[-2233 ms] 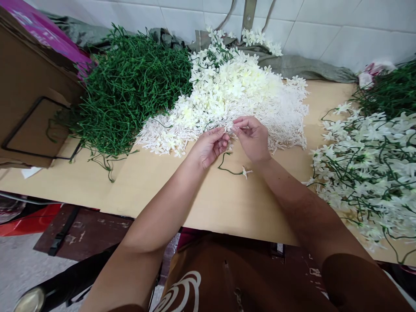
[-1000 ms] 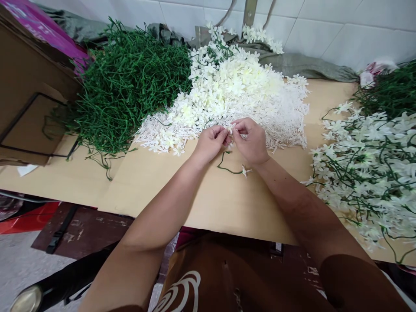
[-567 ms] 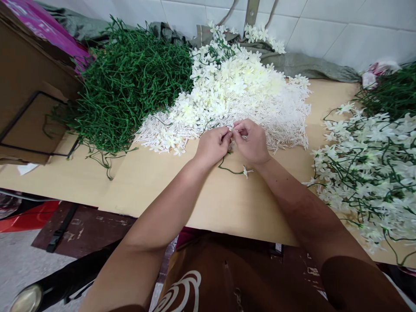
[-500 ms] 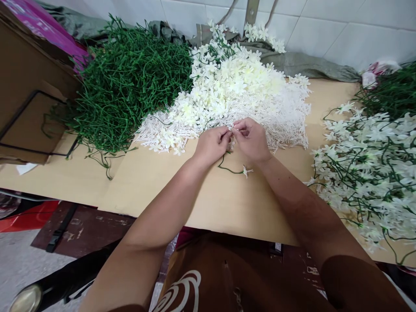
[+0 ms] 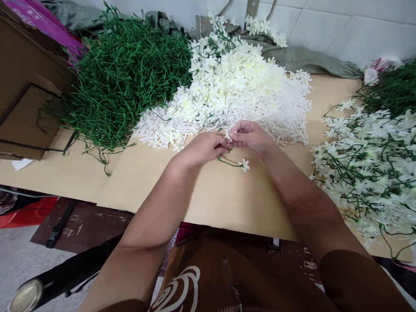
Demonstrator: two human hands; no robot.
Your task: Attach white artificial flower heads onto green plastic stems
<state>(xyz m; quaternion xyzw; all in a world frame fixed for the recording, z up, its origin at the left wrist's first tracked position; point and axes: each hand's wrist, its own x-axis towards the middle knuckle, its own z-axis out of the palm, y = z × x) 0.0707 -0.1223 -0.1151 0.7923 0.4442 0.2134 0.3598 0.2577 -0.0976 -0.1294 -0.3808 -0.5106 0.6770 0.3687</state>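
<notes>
My left hand (image 5: pixel 211 148) is closed on a green artificial flower stem (image 5: pixel 230 164), which hangs below my fingers with a white flower (image 5: pixel 244 165) at its lower right end. Between my fingertips shows another small white flower (image 5: pixel 228 135), pinched by my right hand (image 5: pixel 249 138) against the left fingers. Both hands meet just in front of the pile of loose white flowers (image 5: pixel 224 86) and their thin white stalks (image 5: pixel 273 125). Which part of the stem lies inside my left fingers is hidden.
A heap of green stems (image 5: pixel 130 78) stands at the left beside a cardboard box (image 5: pixel 29 78) and a black wire frame (image 5: pixel 22 102). At the right lies a pile of stemmed white flowers (image 5: pixel 373 169). Brown board (image 5: pixel 227 199) covers the table, with a tiled wall behind.
My left hand has turned a little and dropped slightly, and the white flower between my fingertips now shows more. The hanging stem's flower has swung up and turned towards me.
</notes>
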